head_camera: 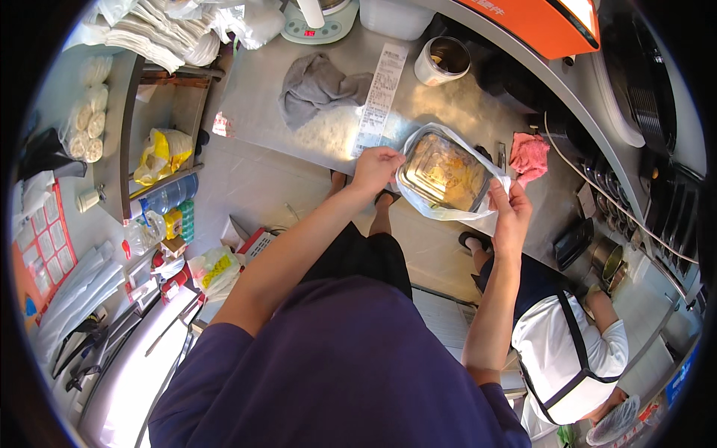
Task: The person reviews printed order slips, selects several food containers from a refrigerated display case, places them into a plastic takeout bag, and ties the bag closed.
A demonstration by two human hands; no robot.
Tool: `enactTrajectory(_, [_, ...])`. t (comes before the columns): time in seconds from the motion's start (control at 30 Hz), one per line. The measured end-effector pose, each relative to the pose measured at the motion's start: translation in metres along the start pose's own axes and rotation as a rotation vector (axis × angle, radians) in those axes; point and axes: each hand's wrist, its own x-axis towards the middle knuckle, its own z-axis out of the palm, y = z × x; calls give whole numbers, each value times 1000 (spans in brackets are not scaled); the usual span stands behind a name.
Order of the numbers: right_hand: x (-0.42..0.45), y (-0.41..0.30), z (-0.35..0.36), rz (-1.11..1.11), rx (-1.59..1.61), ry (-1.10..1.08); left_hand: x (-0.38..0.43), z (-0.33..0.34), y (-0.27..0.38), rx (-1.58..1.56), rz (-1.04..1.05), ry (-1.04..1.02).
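Note:
A clear-lidded takeaway food container [445,171] sits inside a thin white plastic bag [425,211], whose mouth is spread around it. My left hand [376,169] pinches the bag's rim on the left side. On the right, my right hand [511,210] grips a bunched part of the same rim. Brownish-yellow food shows through the lid. Both hands are over the front edge of the steel counter [325,147]. Just beyond my left hand lies a long printed paper slip [380,101] bearing writing.
A grey cloth [319,87] lies left of the slip; a white metal-lined canister [442,60] stands beyond it. A pink cloth [529,155] lies to the right. A digital scale [319,31] is at the back. One co-worker [566,347] in white stands close on my right, near metal pots [608,257].

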Motion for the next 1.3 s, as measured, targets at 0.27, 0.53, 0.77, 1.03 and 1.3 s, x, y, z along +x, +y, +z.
enactTrajectory(0.27, [0,6,-17,78,96,82,14,11,-12,259,306,382])
enactTrajectory(0.53, [-1,15,-17,17,99,82,11,36,50,537,804,606])
enactTrajectory(0.77, [-6,8,-25,15,104,69,43,-21,31,233,146,-203])
enactTrajectory(1.03, [-5,3,-32,6,112,-28,1,27,76,330,737,262])
enactTrajectory(1.3, [-7,-12,-12,-33,354,-99,36,27,74,274,381,159])
